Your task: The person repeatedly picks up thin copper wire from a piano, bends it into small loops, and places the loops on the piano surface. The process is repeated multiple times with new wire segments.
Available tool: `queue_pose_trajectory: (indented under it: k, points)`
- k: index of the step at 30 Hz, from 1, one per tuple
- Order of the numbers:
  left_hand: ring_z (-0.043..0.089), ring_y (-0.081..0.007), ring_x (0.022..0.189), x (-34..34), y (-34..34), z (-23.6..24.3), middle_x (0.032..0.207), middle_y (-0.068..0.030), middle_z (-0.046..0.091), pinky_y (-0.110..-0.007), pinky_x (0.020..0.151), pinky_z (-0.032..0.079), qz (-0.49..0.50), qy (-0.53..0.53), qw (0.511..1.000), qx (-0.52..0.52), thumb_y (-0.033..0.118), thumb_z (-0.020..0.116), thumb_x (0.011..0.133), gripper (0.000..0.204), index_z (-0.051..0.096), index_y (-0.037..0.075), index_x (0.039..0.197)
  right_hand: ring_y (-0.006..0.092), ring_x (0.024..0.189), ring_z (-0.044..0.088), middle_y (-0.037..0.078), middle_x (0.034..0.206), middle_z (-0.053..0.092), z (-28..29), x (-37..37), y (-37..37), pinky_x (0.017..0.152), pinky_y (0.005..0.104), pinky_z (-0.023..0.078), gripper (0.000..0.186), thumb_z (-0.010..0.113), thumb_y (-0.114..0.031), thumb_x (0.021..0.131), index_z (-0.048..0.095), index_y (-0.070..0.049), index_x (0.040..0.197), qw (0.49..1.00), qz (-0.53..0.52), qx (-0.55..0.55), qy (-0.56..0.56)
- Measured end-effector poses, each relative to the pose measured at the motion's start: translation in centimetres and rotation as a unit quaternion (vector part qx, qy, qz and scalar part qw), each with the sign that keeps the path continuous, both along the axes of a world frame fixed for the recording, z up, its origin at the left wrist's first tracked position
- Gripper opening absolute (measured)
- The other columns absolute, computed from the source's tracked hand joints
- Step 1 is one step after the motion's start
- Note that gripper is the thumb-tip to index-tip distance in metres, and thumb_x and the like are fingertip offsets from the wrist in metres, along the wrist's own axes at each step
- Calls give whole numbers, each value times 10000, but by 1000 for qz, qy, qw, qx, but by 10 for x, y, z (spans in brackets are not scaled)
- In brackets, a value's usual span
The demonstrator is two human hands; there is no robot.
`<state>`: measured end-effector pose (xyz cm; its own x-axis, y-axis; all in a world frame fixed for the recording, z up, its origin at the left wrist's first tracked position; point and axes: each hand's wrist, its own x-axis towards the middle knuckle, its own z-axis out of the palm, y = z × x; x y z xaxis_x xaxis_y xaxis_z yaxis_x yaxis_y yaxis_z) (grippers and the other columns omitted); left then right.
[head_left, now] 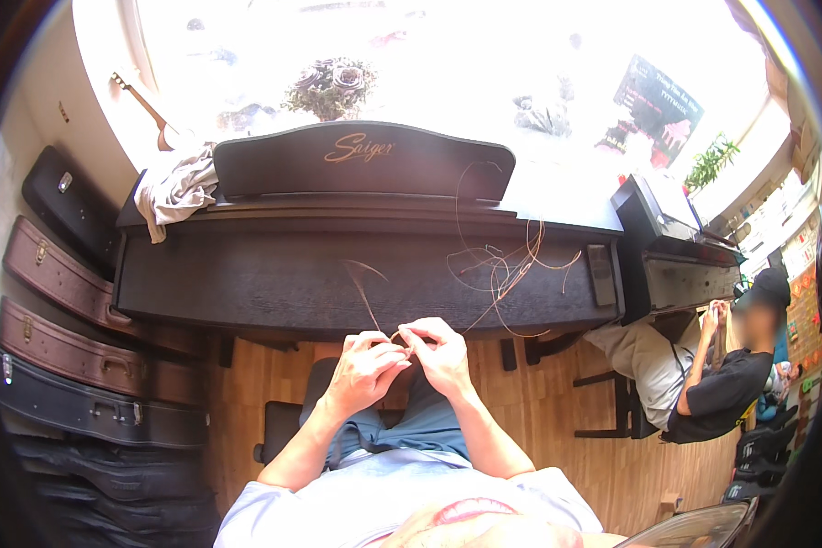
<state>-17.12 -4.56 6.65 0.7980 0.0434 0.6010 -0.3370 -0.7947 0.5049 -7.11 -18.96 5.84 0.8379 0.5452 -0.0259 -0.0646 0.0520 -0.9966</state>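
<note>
My left hand (pixel 367 369) and my right hand (pixel 436 358) meet just beyond the near edge of a dark digital piano (pixel 329 274), above my lap. Fingertips of both pinch a thin bronze-coloured string (pixel 395 334), looped between them. One strand rises from my hands over the piano's closed lid. Several tangled thin strings (pixel 511 274) lie on the right half of that lid, trailing toward my right hand. A dark rectangular object (pixel 600 274) rests at the lid's right end.
Instrument cases (pixel 68 356) are stacked at left. A crumpled cloth (pixel 169 196) lies on the piano's left top, near a small stringed instrument (pixel 160 123). Flowers (pixel 329 91) stand by the bright window. At right, another person (pixel 712 384) sits beside a second black piano (pixel 667 274), hands raised.
</note>
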Motion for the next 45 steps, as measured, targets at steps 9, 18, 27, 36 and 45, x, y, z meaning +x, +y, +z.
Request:
queue_pose_trajectory:
  k: [9,18,27,36,45]
  points:
    - [641,-217,873,-5,10,14,913,-41,735,-339,831,492,-48,52,983,-171,13,646,920,142,707,52,1043,132,904,689,74,967,722,15,-4,5,839,261,558,138,690,-20,925,702,29,1054,999,2,47,-18]
    - [613,-258,823,-5,19,24,871,-66,681,-366,799,503,-36,32,994,-93,-34,665,871,228,689,54,1079,147,905,714,116,1001,744,21,-2,23,816,261,570,198,696,-40,913,711,35,1096,1000,1,22,-21]
    - [637,-309,868,-5,34,13,928,-119,683,-381,780,529,15,-16,993,-116,-56,653,876,117,650,-3,980,188,976,724,160,1060,743,36,-3,42,860,284,566,254,673,-32,922,668,57,1160,996,29,-3,-80]
    - [641,-162,858,-6,40,8,875,-96,643,-313,881,504,-18,-42,806,-590,246,368,1109,287,562,39,1072,193,1174,630,133,1263,655,39,-15,48,990,306,504,374,619,-23,965,563,-9,1335,989,28,112,-95]
    - [627,-168,820,-4,37,-1,823,-74,632,-309,839,491,-104,16,731,-674,260,404,1099,281,583,46,1068,215,991,690,131,1087,676,26,8,41,858,323,579,400,583,-159,1024,506,42,1361,966,36,194,165]
